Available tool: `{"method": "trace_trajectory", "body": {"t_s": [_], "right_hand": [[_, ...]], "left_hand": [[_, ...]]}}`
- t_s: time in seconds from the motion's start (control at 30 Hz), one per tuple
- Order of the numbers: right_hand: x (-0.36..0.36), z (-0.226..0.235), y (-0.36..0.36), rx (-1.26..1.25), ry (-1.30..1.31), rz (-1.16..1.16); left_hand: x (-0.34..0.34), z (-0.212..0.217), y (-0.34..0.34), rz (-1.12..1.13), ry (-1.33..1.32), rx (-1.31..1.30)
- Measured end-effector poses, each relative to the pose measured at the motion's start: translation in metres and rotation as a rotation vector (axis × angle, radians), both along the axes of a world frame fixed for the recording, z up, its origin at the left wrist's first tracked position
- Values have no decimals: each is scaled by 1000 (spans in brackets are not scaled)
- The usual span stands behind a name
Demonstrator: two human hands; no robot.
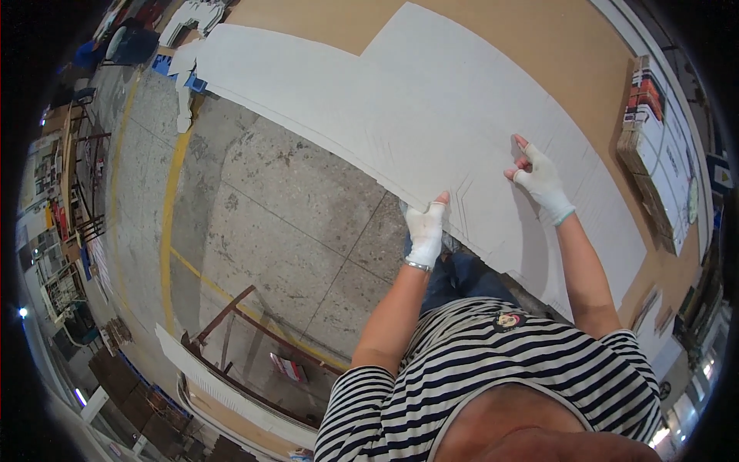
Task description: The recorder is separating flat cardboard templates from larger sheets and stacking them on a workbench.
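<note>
A large white cardboard sheet with thin cut or crease lines lies across the brown board. My left hand, in a white glove with bare fingertips, grips its near edge. That thumb rests on top, while the other fingers are hidden below the edge. Over the sheet's right part is my right hand, gloved the same way. Its thumb and forefinger are apart with nothing between them, and a shadow falls on the sheet beside it. I cannot tell whether this hand touches the sheet.
Beneath the sheet is a brown board surface. Strapped flat printed cartons lie at the right. White cut-out pieces hang near the far left corner. A rusty metal frame stands at lower left on the concrete floor, which has yellow lines.
</note>
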State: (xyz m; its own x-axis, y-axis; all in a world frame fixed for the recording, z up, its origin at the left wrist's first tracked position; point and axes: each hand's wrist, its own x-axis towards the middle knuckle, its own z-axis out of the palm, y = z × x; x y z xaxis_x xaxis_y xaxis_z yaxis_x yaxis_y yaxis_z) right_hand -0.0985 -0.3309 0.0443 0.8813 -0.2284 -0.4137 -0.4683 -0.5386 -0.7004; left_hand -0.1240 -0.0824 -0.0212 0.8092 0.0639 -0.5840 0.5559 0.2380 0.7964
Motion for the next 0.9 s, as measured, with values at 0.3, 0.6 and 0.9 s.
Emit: {"method": "trace_trajectory", "body": {"t_s": [0.3,0.6,0.9], "right_hand": [[-1,-7,-6,109,62,-59],[-5,-7,-9,106,29,-18],[-18,-9,-22,63,10,-17]], "left_hand": [[0,2,-3,40,9,-10],[-2,-2,-6,59,-15,-44],[-8,3,-10,0,-56,52]]}}
